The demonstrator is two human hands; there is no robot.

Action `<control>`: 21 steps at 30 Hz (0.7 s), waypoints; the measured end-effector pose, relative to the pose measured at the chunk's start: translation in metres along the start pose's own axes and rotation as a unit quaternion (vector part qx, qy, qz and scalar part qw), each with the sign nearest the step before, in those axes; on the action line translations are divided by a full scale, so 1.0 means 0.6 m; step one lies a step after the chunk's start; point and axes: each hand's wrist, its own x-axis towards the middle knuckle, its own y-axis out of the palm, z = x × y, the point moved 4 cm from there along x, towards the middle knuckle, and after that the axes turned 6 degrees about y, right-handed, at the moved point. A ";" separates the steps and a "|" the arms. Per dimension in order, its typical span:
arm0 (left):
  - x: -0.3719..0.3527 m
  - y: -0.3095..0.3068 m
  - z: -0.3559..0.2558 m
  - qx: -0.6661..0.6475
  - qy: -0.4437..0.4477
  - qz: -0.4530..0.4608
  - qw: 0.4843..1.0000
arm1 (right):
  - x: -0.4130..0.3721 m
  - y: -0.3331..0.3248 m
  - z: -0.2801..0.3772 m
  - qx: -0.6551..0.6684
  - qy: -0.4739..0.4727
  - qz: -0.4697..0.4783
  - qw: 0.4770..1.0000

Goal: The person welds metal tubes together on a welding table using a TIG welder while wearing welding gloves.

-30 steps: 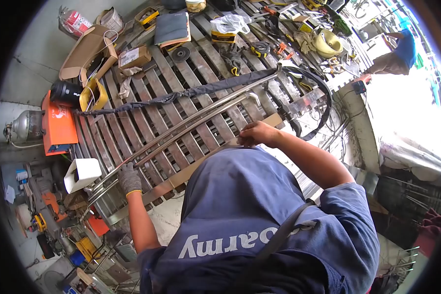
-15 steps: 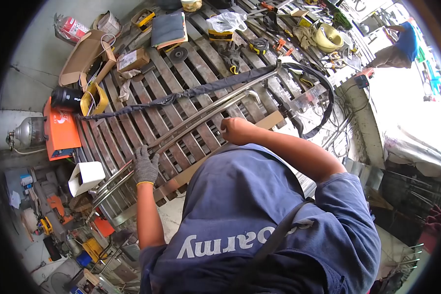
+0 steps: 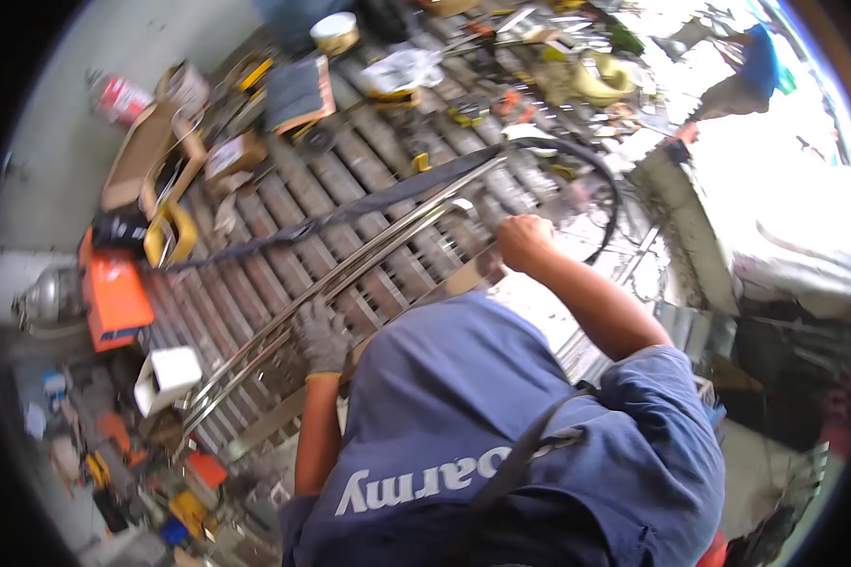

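Observation:
My left hand (image 3: pixel 321 338), in a grey glove, lies with fingers spread on the lower part of several long metal tubes (image 3: pixel 378 248). The tubes run diagonally across a slatted metal table (image 3: pixel 265 222), and one has a bent end at the right. My bare right hand (image 3: pixel 526 242) is closed beside that bent end, over the table's near edge; whether it holds anything is hidden. A black sleeved cable (image 3: pixel 350 207) stretches behind the tubes and loops round at the right.
An orange machine (image 3: pixel 115 291) and a white box-shaped piece (image 3: pixel 168 378) stand at the left. Cardboard boxes, a dark folder (image 3: pixel 299 93) and a yellow helmet (image 3: pixel 603 77) lie farther back. Another person (image 3: pixel 749 80) is at the upper right.
The view has shifted and blurred. My right hand has moved right, toward the table's edge near the bent tube end. My left hand has slid a little right along the tubes.

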 end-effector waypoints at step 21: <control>0.129 0.088 -0.065 0.181 0.229 0.090 0.952 | -0.066 0.113 -0.143 0.416 0.138 -0.256 0.861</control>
